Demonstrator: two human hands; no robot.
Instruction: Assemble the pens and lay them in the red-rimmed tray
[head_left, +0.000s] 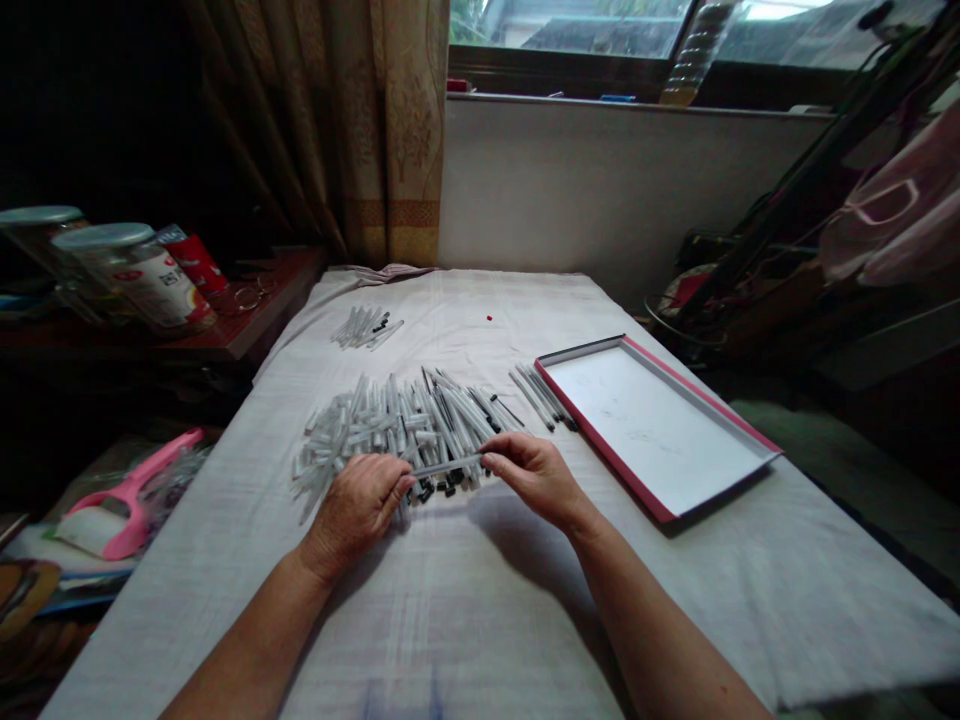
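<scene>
Left fingers and right fingers pinched a clear pen between them, by its ends. A weak pinch could have dropped it onto the pen pile just past them.

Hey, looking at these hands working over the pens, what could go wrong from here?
The slim pen, held between the left hand and right hand, might slip from their grip. Either hand could bump the loose pile of pen parts close by and scatter some. The small red piece, lying alone farther back, might be overlooked.
</scene>
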